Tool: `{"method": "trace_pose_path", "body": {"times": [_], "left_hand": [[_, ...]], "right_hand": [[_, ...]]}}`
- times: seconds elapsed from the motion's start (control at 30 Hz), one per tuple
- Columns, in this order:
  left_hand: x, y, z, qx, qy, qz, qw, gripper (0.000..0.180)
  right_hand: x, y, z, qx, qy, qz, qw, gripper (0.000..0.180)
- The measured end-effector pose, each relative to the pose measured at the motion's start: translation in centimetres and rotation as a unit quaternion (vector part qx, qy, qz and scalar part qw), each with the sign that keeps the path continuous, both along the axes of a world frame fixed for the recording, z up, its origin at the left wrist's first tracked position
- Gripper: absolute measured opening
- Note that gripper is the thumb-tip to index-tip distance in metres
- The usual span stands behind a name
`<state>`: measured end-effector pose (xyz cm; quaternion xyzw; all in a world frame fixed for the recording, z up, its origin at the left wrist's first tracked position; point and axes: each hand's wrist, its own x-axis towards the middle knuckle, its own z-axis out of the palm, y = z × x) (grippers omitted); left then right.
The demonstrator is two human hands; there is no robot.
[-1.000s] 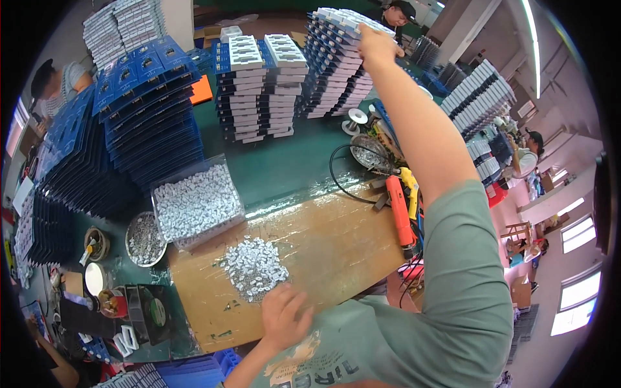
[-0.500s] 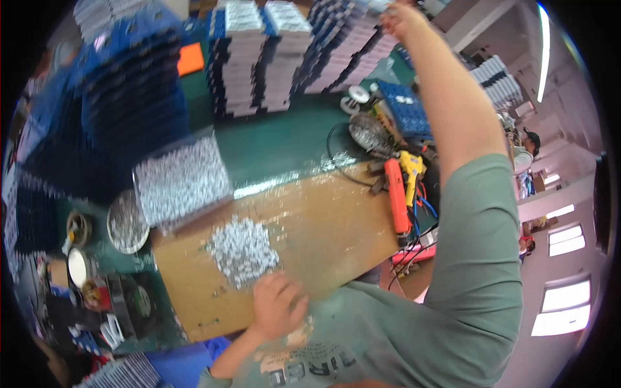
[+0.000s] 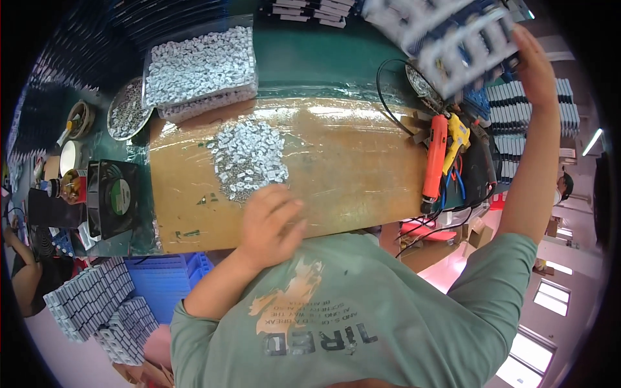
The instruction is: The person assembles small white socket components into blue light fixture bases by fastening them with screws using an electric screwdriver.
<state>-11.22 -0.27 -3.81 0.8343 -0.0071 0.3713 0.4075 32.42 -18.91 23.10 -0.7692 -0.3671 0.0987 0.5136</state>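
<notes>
The left hand [image 3: 270, 223] lay on the near edge of the brown, film-covered wooden board [image 3: 349, 168], its fingers [image 3: 284, 207] curled loosely together and holding nothing that could be seen. Just beyond the fingertips, almost touching them, sat the loose heap of small silver-white metal parts [image 3: 249, 158]. Farther out from that heap stood a clear plastic box of the same pale parts [image 3: 199, 68], with a round dish of tiny grey pieces [image 3: 127, 116] to its left.

The right hand [image 3: 533, 64] was raised high on a straight arm — its fingers gripped the edge of a blue tray filled with white parts [image 3: 459, 35], though the exact hold was blurred. Below that hand, on the board's right end, lay an orange cylindrical power tool [image 3: 435, 158] beside a yellow hand tool [image 3: 458, 137].
</notes>
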Motion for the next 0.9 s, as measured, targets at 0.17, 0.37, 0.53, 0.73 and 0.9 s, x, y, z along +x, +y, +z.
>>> {"method": "trace_pose_path", "body": {"times": [0.17,0.37,0.53,0.73,0.9], "left_hand": [[0.4,0.0,0.1,-0.02,0.01,0.064,0.998,0.04],[1.3,-0.2,0.6,0.086,0.065,0.028,0.994,0.042],[1.8,-0.9,0.7,0.136,0.096,-0.017,0.986,0.047],[2.1,-1.2,0.6,0.16,0.133,-0.068,0.976,0.049],[2.3,-1.4,0.9,0.168,0.168,-0.06,0.969,0.043]], "right_hand": [[-7.1,2.8,-11.4,-0.302,0.011,0.227,0.926,0.026],[-10.4,5.8,-20.3,-0.34,0.128,0.254,0.896,0.027],[-12.5,6.6,-22.0,-0.344,0.066,0.242,0.905,0.03],[-13.6,4.5,-22.9,-0.256,-0.166,0.22,0.927,0.025],[-14.1,3.2,-23.4,-0.238,-0.201,0.194,0.93,0.022]]}}
